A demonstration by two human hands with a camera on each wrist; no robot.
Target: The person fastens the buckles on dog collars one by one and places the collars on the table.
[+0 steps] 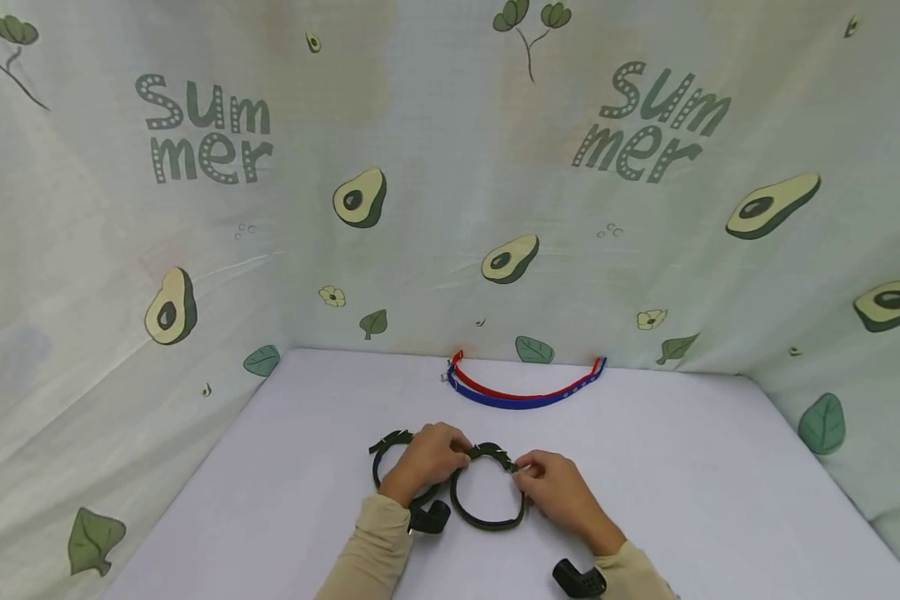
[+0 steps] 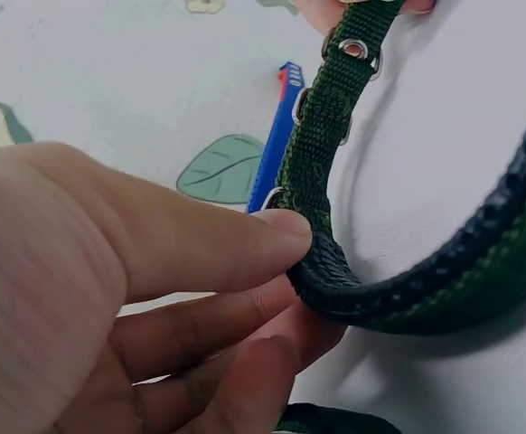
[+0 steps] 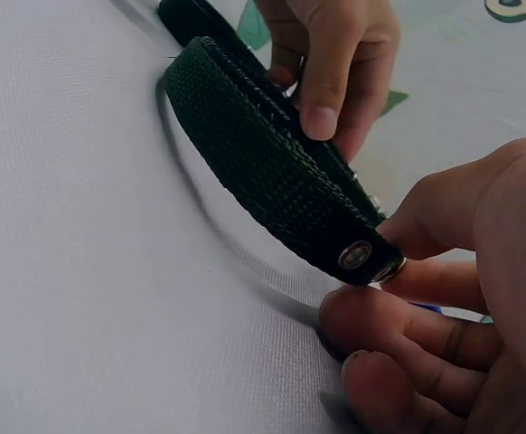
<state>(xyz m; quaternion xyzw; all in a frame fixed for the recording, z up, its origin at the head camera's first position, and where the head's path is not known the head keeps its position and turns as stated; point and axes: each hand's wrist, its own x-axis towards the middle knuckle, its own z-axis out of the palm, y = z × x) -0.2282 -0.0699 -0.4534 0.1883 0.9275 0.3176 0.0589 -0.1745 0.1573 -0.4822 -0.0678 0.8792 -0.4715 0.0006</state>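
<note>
A dark green webbing collar (image 1: 487, 525), bent into a loop, stands on the white table between both hands. My left hand (image 1: 432, 452) pinches its upper left side between thumb and fingers. On the upper right, my right hand (image 1: 558, 492) grips the collar near a metal eyelet. Up close in the left wrist view, the webbing (image 2: 313, 167) shows metal rings, an eyelet and a dark padded lining. A second green looped collar (image 1: 377, 467) lies to the left, partly hidden behind the left hand and forearm.
Toward the back of the white table (image 1: 270, 500), a blue collar (image 1: 517, 404) and a red collar (image 1: 504, 394) lie curved together. Cloth printed with avocados (image 1: 360, 198) hangs behind and along both sides. Black wrist cameras (image 1: 429, 518) sit at both cuffs.
</note>
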